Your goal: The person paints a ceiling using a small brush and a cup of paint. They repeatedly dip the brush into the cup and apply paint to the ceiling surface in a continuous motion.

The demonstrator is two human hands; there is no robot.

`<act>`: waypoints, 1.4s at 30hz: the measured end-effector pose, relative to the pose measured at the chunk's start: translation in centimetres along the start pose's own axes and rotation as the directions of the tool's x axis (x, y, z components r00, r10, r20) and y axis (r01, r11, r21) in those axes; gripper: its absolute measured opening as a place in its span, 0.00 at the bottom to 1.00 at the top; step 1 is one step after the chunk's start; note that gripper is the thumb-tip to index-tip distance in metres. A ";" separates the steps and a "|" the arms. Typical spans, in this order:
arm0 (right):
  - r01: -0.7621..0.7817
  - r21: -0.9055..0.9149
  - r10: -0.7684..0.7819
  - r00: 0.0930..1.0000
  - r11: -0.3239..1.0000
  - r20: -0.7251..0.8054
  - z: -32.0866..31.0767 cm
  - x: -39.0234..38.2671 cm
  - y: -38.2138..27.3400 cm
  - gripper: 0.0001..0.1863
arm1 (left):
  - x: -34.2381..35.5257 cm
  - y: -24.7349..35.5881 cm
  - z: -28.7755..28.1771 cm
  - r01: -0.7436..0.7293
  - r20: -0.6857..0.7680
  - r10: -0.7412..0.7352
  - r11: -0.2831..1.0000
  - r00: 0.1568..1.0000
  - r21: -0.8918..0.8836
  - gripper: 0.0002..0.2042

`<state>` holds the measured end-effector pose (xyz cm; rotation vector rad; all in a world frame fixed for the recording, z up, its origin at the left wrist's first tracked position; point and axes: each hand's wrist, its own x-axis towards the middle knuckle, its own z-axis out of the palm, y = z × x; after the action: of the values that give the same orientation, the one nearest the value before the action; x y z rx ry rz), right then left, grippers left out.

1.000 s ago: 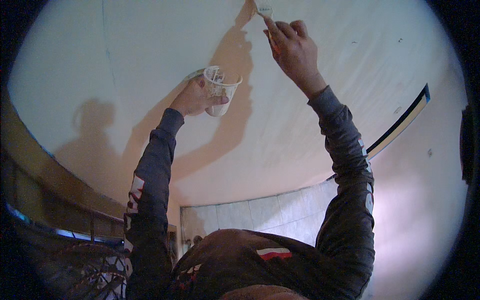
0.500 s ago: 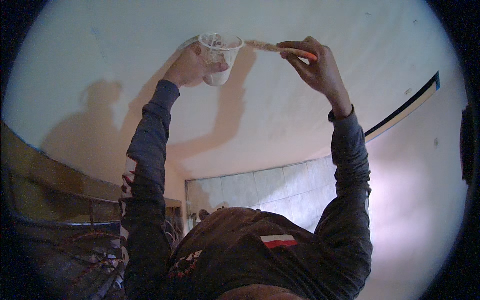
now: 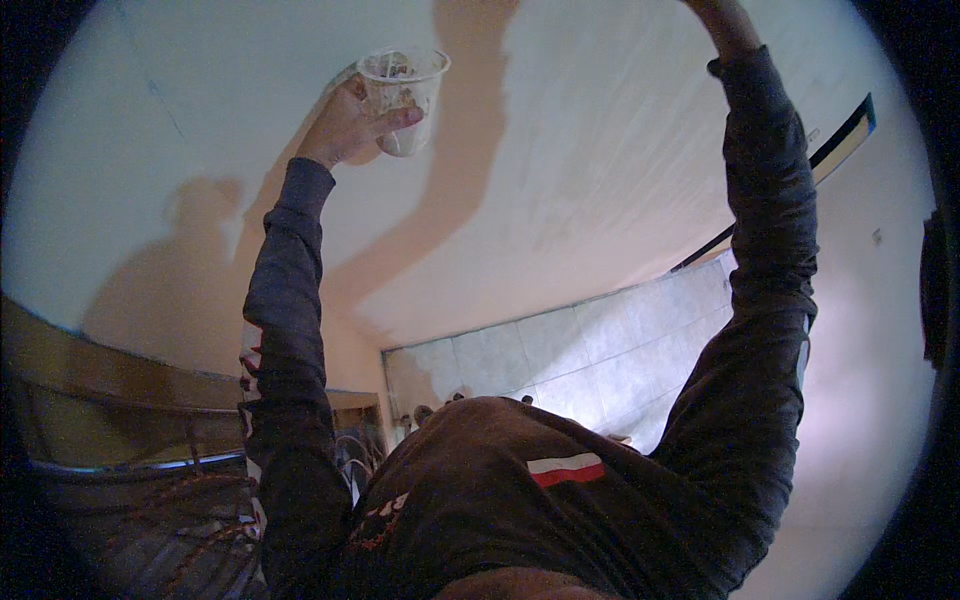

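My left hand [image 3: 345,128] is wrapped around a clear plastic cup [image 3: 408,90], with the thumb across its front. The cup is tilted slightly, its rim and inside smeared with whitish stuff, and paler material shows near the bottom. Behind it stretches a pale wall surface [image 3: 600,130] with faint diagonal streaks. My right arm [image 3: 770,190] reaches up to the top edge of the picture. Only the bare wrist shows there; the hand and the brush it held earlier lie outside the view.
Shadows of my head and arms [image 3: 455,190] fall on the wall. Grey tiles [image 3: 540,350] lie beyond my body. At the lower left stands a dark metal frame [image 3: 195,440] amid dim clutter. A narrow dark strip [image 3: 845,140] runs along an edge at the right.
My right hand has moved up and to the right with the brush, away from the cup and out of the picture. The left hand and cup have shifted slightly up and left.
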<state>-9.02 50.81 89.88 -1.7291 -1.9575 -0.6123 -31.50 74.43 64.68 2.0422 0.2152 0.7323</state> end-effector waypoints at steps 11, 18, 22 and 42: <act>-0.085 0.265 0.092 0.996 0.961 -0.012 -1.6 -1.1 1.7 0.12 | -0.6 1.4 -0.7 -0.046 -0.036 0.046 0.999 0.998 -0.016 0.36; -0.087 0.267 0.066 0.994 0.960 0.086 0.8 -10.2 6.3 0.11 | -1.4 3.1 -0.1 -0.003 -0.090 0.005 1.000 0.996 0.031 0.34; -0.149 0.506 0.037 0.974 0.850 0.226 5.8 -12.9 5.3 0.12 | -0.6 3.0 -0.1 -0.078 -0.001 0.078 0.997 0.997 0.018 0.34; 0.032 0.076 -0.043 0.987 0.997 0.157 -7.7 3.8 5.7 0.11 | -0.2 2.1 -0.3 -0.053 -0.014 0.052 0.987 0.999 -0.151 0.33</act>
<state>-3.41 49.86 98.49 -1.7468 -2.0972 -0.4212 -32.10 73.33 66.44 1.9057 0.1082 0.7682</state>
